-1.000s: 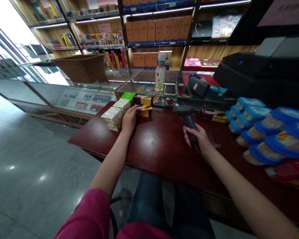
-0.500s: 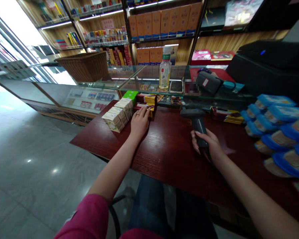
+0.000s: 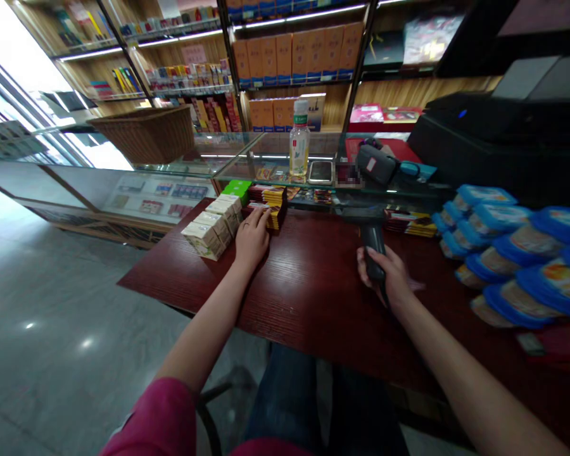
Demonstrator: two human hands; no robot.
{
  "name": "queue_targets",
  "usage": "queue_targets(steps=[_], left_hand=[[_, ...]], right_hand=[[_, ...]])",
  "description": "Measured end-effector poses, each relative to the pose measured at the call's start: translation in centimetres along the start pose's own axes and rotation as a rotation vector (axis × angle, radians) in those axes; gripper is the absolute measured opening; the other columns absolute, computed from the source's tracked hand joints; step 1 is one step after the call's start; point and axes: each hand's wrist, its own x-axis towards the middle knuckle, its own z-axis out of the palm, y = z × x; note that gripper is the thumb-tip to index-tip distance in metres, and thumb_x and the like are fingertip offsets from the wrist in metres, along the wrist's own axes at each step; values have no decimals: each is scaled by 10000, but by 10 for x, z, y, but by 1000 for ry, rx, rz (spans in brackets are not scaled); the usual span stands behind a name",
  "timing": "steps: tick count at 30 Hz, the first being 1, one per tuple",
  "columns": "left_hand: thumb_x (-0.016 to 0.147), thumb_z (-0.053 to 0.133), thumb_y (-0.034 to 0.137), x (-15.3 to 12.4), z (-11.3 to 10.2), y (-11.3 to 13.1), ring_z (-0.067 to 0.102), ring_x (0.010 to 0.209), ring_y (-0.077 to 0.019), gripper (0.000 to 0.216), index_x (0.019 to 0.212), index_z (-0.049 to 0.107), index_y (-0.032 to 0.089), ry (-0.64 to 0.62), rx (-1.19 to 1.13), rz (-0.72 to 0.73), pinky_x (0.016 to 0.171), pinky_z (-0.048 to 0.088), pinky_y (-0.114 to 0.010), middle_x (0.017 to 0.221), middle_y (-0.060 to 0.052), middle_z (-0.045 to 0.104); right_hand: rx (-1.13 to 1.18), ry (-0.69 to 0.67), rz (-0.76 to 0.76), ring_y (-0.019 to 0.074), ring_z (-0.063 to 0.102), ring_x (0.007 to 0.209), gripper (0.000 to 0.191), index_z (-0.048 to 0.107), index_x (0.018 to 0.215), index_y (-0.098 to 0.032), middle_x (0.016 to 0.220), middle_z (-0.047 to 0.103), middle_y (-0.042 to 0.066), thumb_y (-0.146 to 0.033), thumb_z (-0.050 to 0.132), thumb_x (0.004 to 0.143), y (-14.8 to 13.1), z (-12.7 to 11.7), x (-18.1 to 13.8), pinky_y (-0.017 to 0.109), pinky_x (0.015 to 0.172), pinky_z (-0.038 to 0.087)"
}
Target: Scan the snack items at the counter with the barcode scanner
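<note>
My left hand (image 3: pixel 253 239) lies with its fingers stretched out on the near end of a stack of dark red and yellow snack packets (image 3: pixel 274 206). Just left of it stands a row of small cream cartons (image 3: pixel 212 227), with a bright green pack (image 3: pixel 237 189) behind them. In my right hand (image 3: pixel 390 275) is a black barcode scanner (image 3: pixel 373 244), gripped by its handle and held over the brown table (image 3: pixel 294 285). Its head points away from me, close to a second stack of similar packets (image 3: pixel 411 223), partly hidden behind it.
Blue-lidded tubs (image 3: pixel 508 253) are stacked on the right. Behind the table, a glass counter (image 3: pixel 251 166) carries a drink bottle (image 3: pixel 299 139), a phone (image 3: pixel 322 171) and a dark pouch (image 3: pixel 377 163). A wicker basket (image 3: pixel 147 134) stands at back left, before stocked shelves.
The view has swung slightly right and up. My left hand stays on the packets. The scanner in my right hand has come a little nearer the right-hand packet stack.
</note>
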Motion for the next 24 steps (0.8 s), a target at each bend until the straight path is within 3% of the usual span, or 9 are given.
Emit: queue_targets(steps=[3, 5, 8, 11, 14, 17, 20, 24], left_hand=[[965, 470, 103, -3, 0, 13, 486, 1533, -281, 602, 1552, 556, 204, 35, 0, 97, 1252, 406, -466, 1649, -120, 505], [995, 488, 156, -5, 5, 35, 492, 1527, -293, 550, 1535, 577, 209, 21, -2, 190, 1248, 407, -480, 1655, -113, 494], [1026, 538, 271, -2, 21, 85, 503, 1518, -307, 513, 1533, 576, 202, -19, -24, 300, 1231, 425, -482, 1667, -121, 472], [1037, 528, 271, 11, 48, 146, 495, 1524, -291, 515, 1545, 558, 199, -54, -70, 360, 1230, 425, -461, 1685, -122, 446], [1047, 483, 226, 34, 77, 203, 514, 1508, -283, 518, 1562, 538, 201, -97, -128, 371, 1216, 441, -455, 1675, -117, 464], [1040, 455, 170, 61, 102, 244, 509, 1512, -289, 556, 1594, 496, 208, -128, -197, 362, 1207, 451, -459, 1681, -114, 456], [1016, 476, 115, 84, 121, 265, 467, 1544, -291, 575, 1585, 505, 191, -170, -260, 395, 1213, 450, -465, 1682, -126, 451], [988, 595, 139, 96, 133, 267, 486, 1531, -296, 444, 1423, 668, 195, -227, -325, 413, 1196, 475, -459, 1576, -123, 591]], right_hand=[[-44, 94, -102, 77, 505, 380, 367, 599, 904, -228, 708, 640, -38, -493, 827, 793, -8, -18, 1, 192, 303, 331], [-83, 162, -152, 85, 520, 387, 406, 579, 947, -243, 719, 650, -47, -478, 852, 761, -15, -37, 0, 191, 305, 338], [-145, 255, -207, 85, 540, 415, 467, 568, 1009, -258, 782, 666, -55, -455, 879, 721, -23, -69, -5, 191, 323, 372], [-173, 324, -234, 79, 549, 449, 491, 566, 1034, -260, 829, 668, -57, -438, 885, 705, -26, -95, -11, 190, 350, 415], [-154, 304, -177, 91, 569, 469, 486, 548, 1044, -259, 825, 663, -54, -465, 857, 731, -25, -109, -14, 196, 366, 438], [-131, 291, -162, 84, 567, 470, 521, 539, 1110, -270, 876, 674, -48, -444, 860, 739, -23, -112, -14, 196, 367, 428], [-137, 280, -166, 82, 569, 482, 540, 556, 1188, -278, 944, 689, -28, -423, 854, 762, -21, -112, -10, 204, 370, 419], [-113, 254, -189, 79, 558, 466, 661, 528, 1365, -315, 1105, 747, 14, -420, 832, 787, -20, -111, -7, 236, 387, 443]])
